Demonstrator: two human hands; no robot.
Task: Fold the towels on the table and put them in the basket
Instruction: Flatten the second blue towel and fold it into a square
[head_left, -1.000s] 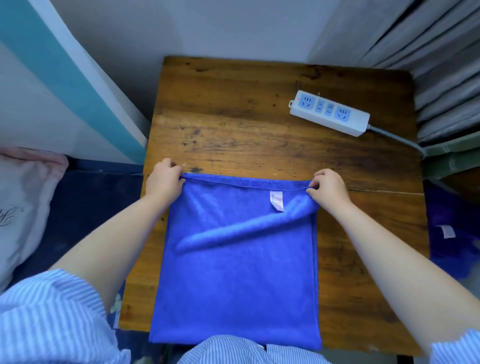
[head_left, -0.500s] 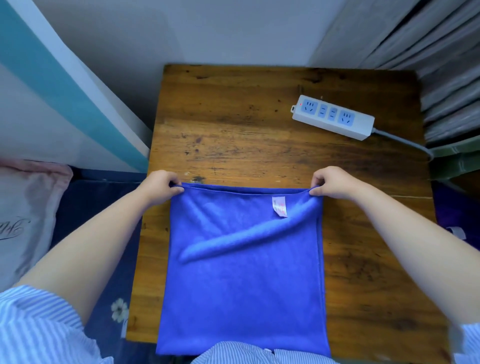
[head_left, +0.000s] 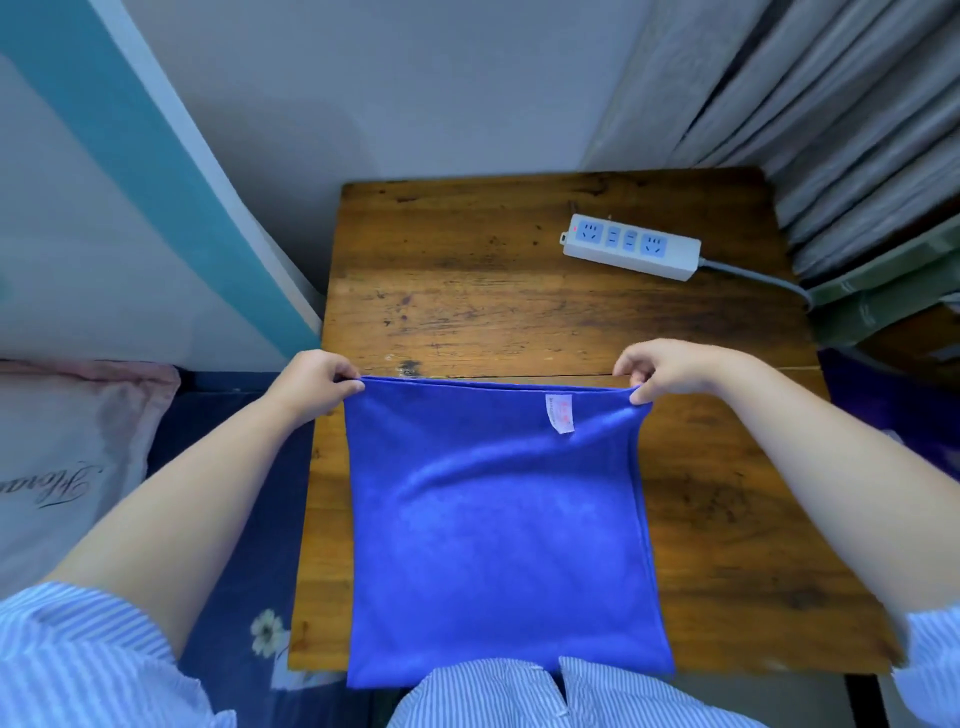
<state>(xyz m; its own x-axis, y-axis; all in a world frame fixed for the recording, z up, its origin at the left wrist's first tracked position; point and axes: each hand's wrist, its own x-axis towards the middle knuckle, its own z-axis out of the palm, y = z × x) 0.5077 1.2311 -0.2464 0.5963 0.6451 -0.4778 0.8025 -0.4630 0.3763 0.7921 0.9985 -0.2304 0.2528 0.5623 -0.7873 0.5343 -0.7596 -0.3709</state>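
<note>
A blue towel (head_left: 498, 530) lies on the wooden table (head_left: 467, 301), its near edge hanging over the front of the table. A white label sits near its far right corner. My left hand (head_left: 317, 384) pinches the towel's far left corner. My right hand (head_left: 670, 371) pinches the far right corner. The far edge is stretched taut between both hands, slightly lifted off the wood. No basket is in view.
A white power strip (head_left: 631, 253) with a grey cable lies at the table's back right. Grey curtains (head_left: 841, 119) hang to the right, a wall behind. A pink pillow (head_left: 62, 457) and dark blue bedding (head_left: 228, 519) lie to the left.
Both hands have pulled the towel's far edge taut and apart. The diagonal ridge across the towel has largely flattened out.
</note>
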